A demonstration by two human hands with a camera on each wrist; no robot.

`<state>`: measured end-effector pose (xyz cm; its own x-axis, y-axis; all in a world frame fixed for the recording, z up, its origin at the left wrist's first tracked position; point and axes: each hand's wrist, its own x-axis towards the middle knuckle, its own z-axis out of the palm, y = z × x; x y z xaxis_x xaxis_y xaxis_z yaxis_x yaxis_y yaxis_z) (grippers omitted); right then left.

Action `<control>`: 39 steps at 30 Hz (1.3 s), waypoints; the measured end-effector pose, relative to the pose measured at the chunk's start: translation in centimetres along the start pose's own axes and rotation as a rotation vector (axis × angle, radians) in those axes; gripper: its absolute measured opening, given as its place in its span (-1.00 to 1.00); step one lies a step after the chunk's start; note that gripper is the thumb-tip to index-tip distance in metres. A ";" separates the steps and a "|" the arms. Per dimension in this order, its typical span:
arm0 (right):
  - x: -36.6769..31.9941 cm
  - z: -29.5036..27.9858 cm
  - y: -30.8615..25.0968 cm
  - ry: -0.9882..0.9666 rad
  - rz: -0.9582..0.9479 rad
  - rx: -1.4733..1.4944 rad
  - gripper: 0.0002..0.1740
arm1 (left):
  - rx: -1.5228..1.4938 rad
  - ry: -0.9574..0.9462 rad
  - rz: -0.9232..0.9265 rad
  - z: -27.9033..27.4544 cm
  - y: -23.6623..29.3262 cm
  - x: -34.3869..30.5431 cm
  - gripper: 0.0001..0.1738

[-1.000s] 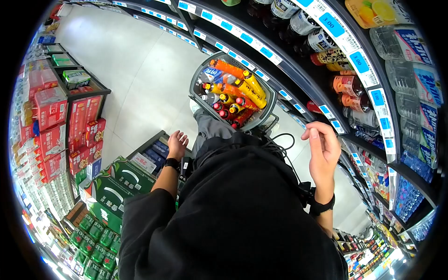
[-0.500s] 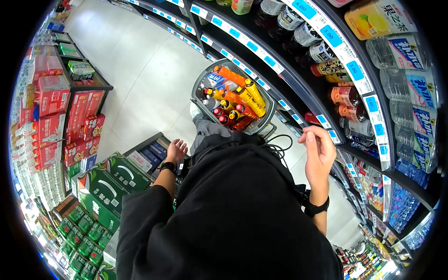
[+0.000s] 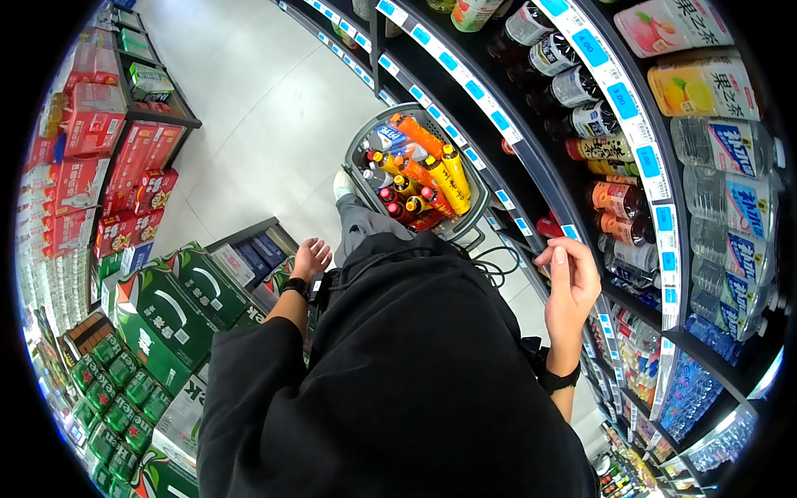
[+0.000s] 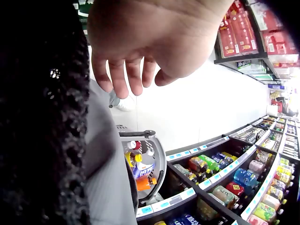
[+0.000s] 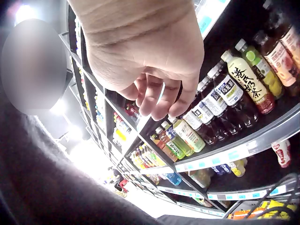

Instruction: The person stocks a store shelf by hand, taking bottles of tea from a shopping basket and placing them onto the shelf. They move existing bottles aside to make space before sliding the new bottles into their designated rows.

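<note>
hands empty in the drinks aisle: your right hand [image 3: 571, 278], fingers loosely curled round nothing, has drifted nearer the shelf rail [image 3: 531, 239]; your left hand [image 3: 310, 257] hangs relaxed, holding nothing. the basket [image 3: 352, 153] of bottles [image 3: 419, 178] stays on the floor [image 3: 249, 124] ahead, so nothing is picked yet.
</note>
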<state>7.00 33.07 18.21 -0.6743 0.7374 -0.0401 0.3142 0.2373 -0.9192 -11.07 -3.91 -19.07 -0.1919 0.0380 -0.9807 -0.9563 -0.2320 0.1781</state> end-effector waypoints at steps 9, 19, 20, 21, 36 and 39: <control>0.7 0.9 -0.9 -0.053 -0.023 -0.048 -0.87 | -0.107 -0.021 0.019 0.2 -0.6 0.1 -0.68; 2.0 2.5 -0.5 -0.223 0.079 -0.152 -0.87 | -0.276 -0.020 0.049 -2.5 -3.8 -0.2 -0.70; 2.4 2.9 -0.5 -0.244 0.103 -0.158 -0.87 | -0.291 -0.003 0.036 -3.1 -4.5 -0.3 -0.70; 2.7 3.3 -0.2 -0.261 0.113 -0.166 -0.87 | -0.311 0.015 0.019 -3.8 -5.0 -0.3 -0.72; 4.3 15.2 -1.3 -0.275 0.323 -0.237 -0.90 | -0.103 0.040 -0.070 -7.0 4.9 2.9 -0.76; 4.0 16.2 -2.3 -0.278 0.349 -0.285 -0.90 | 0.021 -0.017 0.058 -4.0 9.8 2.4 -0.71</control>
<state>-7.22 25.25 13.81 -0.6369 0.6167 -0.4627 0.6948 0.1991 -0.6911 -20.06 -9.94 -20.05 -0.2502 0.0420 -0.9673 -0.9480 -0.2134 0.2360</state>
